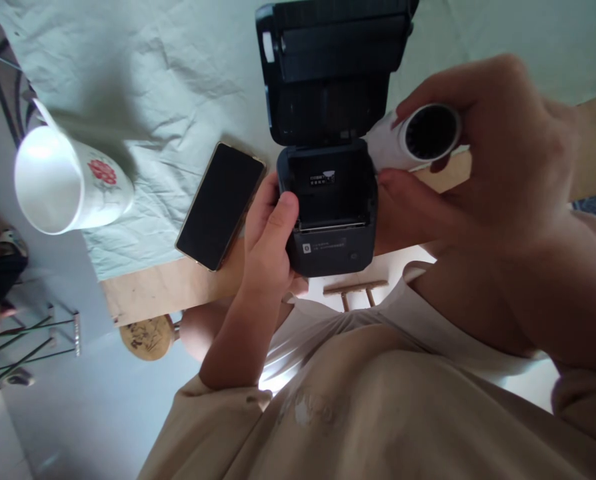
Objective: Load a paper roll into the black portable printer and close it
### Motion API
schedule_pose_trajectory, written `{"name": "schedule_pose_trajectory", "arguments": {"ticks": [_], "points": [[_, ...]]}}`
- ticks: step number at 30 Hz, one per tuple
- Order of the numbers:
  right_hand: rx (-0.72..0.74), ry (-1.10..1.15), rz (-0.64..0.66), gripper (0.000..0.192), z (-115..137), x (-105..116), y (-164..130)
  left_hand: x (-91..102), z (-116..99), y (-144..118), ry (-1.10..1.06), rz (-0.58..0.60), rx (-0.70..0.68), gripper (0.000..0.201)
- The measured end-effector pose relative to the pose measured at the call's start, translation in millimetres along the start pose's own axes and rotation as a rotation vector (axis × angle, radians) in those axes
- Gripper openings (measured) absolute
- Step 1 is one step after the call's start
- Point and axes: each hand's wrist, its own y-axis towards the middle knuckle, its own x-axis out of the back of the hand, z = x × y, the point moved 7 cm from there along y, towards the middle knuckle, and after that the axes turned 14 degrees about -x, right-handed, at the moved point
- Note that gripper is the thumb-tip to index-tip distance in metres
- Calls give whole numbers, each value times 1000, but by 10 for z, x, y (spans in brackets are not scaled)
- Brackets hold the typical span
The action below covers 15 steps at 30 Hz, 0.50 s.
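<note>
A small black label printer (331, 247) is gripped at its left side by my left hand (273, 233), thumb over the rim. Its lid (335, 73) stands wide open toward the far side, and the paper bay (333, 200) shows nothing but a small printed sticker inside. My right hand (508, 147) holds a white label roll (403, 143) between thumb and fingers, beside the printer's right edge. The roll's dark hollow core faces up toward me. Whether the roll touches the printer I cannot tell.
A dark-screened phone (221, 205) lies left of the printer on the pale green cloth (178, 87). Further left is a white mug (73, 180) with a red flower. The table's wooden edge (173, 290) runs along the near side. A round stool (147, 337) stands below.
</note>
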Motion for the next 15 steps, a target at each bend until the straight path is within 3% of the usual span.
{"name": "schedule_pose_trajectory", "arguments": {"ticks": [5, 9, 15], "points": [[-106, -74, -10, 40, -110, 3, -8, -22, -4, -6, -17, 20, 16, 42], [-106, -139, -42, 34, -135, 20, -16, -27, -3, -3, -30, 35, 16, 41], [-90, -371, 93, 36, -179, -213, -46, -34, -26, 13, -28, 50, 13, 39]]}}
